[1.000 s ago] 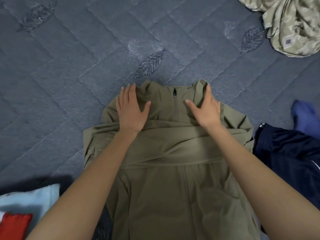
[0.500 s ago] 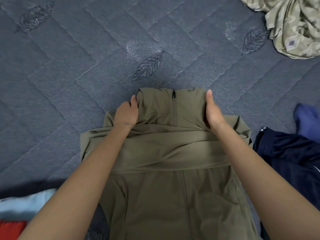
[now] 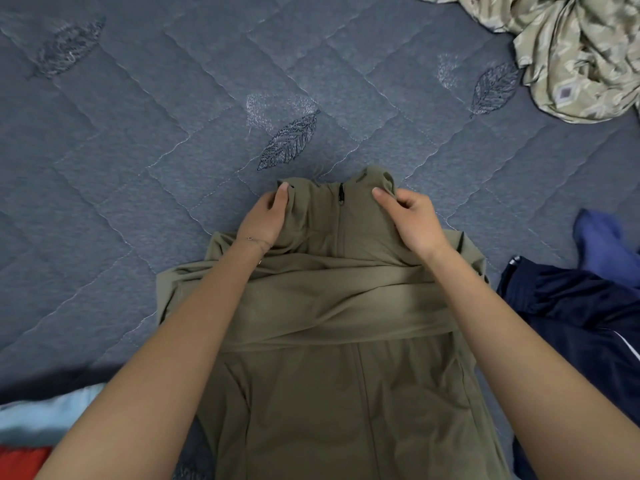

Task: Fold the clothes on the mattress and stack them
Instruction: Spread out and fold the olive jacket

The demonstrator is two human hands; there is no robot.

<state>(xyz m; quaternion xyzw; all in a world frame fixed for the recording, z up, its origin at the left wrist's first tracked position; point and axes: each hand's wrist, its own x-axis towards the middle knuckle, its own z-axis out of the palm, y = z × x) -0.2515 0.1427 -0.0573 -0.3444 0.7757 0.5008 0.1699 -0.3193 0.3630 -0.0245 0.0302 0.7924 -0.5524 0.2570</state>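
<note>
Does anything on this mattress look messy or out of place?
Nothing damaged or spilled. A patterned beige cloth lies crumpled at far right and a navy garment lies rumpled at the right edge. The left hand and right hand grip the olive jacket by its collar.

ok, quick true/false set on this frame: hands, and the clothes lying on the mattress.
1. The left hand and right hand both grip the olive-green zip-up jacket at its collar. True.
2. The dark navy garment with white piping lies to the person's left. False: it lies to the right of the jacket.
3. The crumpled beige patterned cloth lies at the far right of the blue-grey quilted mattress. True.
4. The jacket's zip is undone to the hem. False: the black zip pull sits up at the collar.
</note>
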